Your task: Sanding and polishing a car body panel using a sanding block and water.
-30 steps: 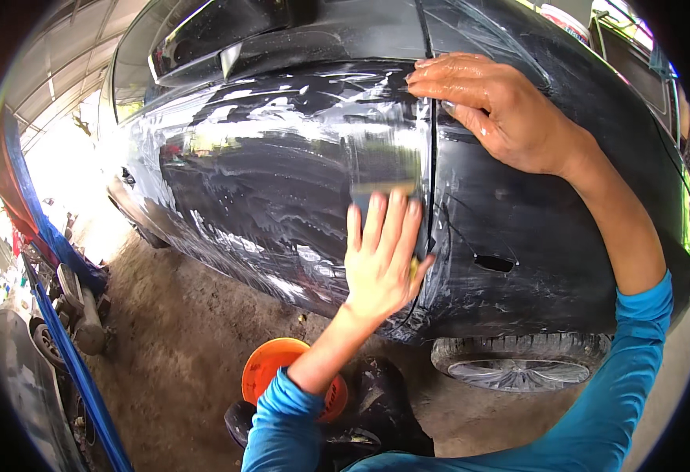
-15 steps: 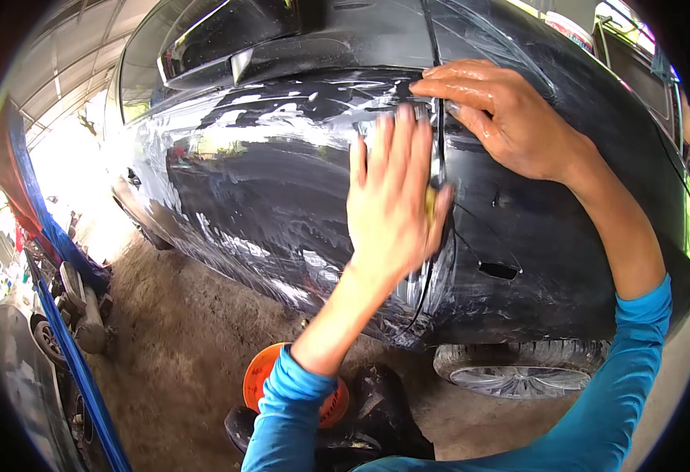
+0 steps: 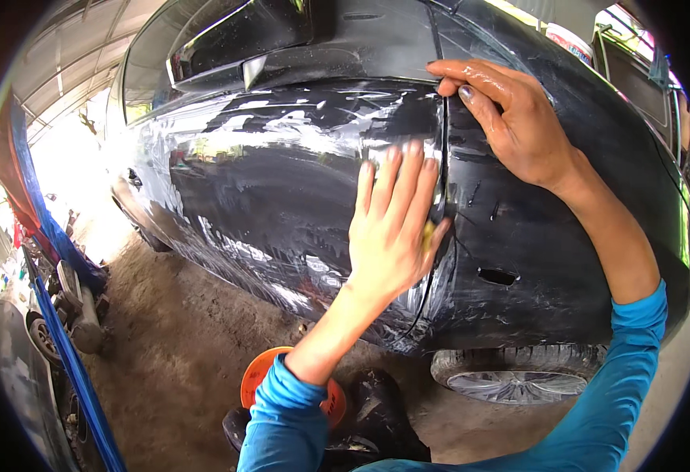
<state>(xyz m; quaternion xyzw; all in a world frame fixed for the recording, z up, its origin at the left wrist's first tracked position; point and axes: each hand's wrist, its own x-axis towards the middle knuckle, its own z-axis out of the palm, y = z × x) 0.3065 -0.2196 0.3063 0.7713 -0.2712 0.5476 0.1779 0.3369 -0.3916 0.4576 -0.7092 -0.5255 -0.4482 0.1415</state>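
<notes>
The dark car door [image 3: 250, 204] is smeared with white streaks and wet-looking marks. My left hand [image 3: 394, 228] lies spread over a yellow pad [image 3: 428, 234], pressing it against the door beside the vertical seam [image 3: 444, 134]; most of the pad is hidden under my palm. My right hand [image 3: 518, 118] holds nothing, its wet, bent fingers resting at the top of that seam, near the window line, with the thumb apart. To its lower right, the neighbouring dark panel [image 3: 565, 252] has a small dark opening [image 3: 497, 277].
Below the car are a wheel [image 3: 518, 376], dirt floor [image 3: 156, 330] and an orange bucket [image 3: 266, 366] by my legs. At left stand blue and red sheeting [image 3: 30, 189] and small wheeled equipment [image 3: 77, 315]. A white tub [image 3: 566, 39] sits beyond the car at upper right.
My left hand with the pad went up along the door, then came partway back down. My right hand shifted slightly right, its fingers a little more bent.
</notes>
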